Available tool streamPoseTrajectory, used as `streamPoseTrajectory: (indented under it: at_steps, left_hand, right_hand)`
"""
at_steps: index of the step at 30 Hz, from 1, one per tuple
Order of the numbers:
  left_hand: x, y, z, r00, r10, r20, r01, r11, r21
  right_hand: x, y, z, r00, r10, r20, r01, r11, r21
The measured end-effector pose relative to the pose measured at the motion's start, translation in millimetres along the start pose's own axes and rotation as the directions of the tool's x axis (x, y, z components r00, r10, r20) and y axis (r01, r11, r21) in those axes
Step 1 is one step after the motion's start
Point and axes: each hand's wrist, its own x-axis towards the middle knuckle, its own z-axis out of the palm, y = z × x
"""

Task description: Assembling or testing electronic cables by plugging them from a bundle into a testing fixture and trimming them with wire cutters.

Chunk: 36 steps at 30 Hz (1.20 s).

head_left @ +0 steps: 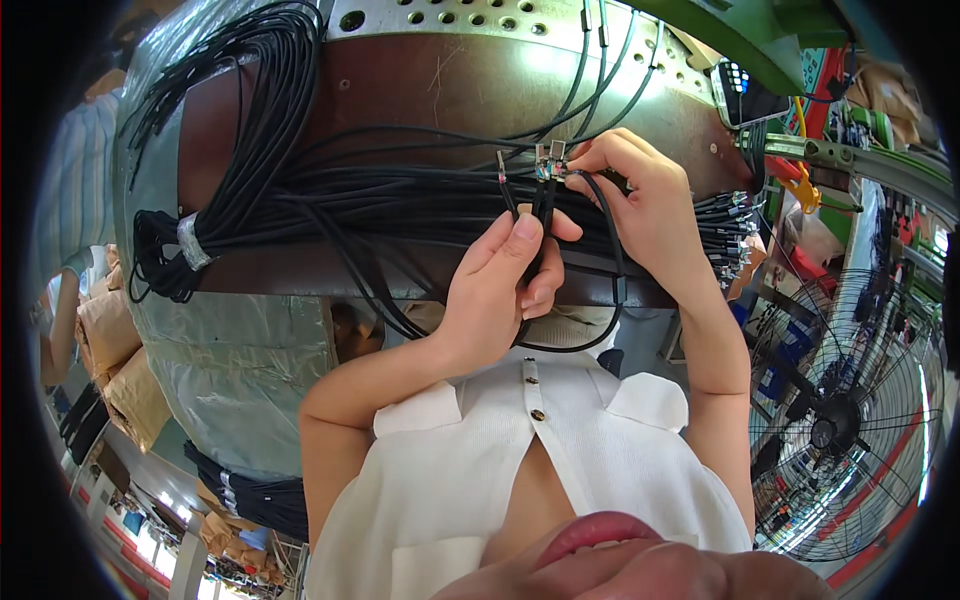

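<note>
My left hand (508, 268) is closed round several thin black cables, whose metal connector ends stick up above the thumb. Close by, my right hand (640, 190) pinches the end of a black cable (610, 225) just beside a silver metal connector (557, 152). This cable loops down past the right wrist and back under the left hand. Behind both hands a thick bundle of black cables (400, 190) lies across the brown table (390, 80). Many connector ends (738, 235) of the bundle fan out at its right end.
A clear band (193, 240) ties the bundle at the left. More cables (275, 70) bend over the table's far left. A perforated metal plate (480, 22) and a green machine part (740, 40) stand at the back. A caged fan (838, 430) is at right; a person (80, 190) at left.
</note>
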Motion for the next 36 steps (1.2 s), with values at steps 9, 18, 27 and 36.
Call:
streamPoseTrajectory:
  at_steps: [9,18,27,36]
  left_hand:
    - [2.9,1.5,-6.2,0.999,-0.005,0.036,0.007,0.998,-0.062]
    - [4.4,3.3,-0.6,1.000,-0.017,-0.009,0.017,1.000,-0.002]
    - [1.9,0.1,-4.5,1.000,-0.021,0.018,0.021,0.999,-0.033]
    - [-0.2,0.2,-2.7,1.000,-0.012,-0.001,0.012,1.000,0.015]
  right_hand:
    - [-1.6,-2.9,1.6,0.999,-0.042,-0.023,0.041,0.998,-0.045]
    - [-1.7,-6.0,5.2,0.998,-0.043,-0.039,0.039,0.994,-0.105]
    - [-0.2,-3.8,5.0,0.996,-0.088,-0.017,0.084,0.985,-0.149]
    - [-4.8,2.5,18.2,0.961,-0.225,-0.161,0.184,0.955,-0.234]
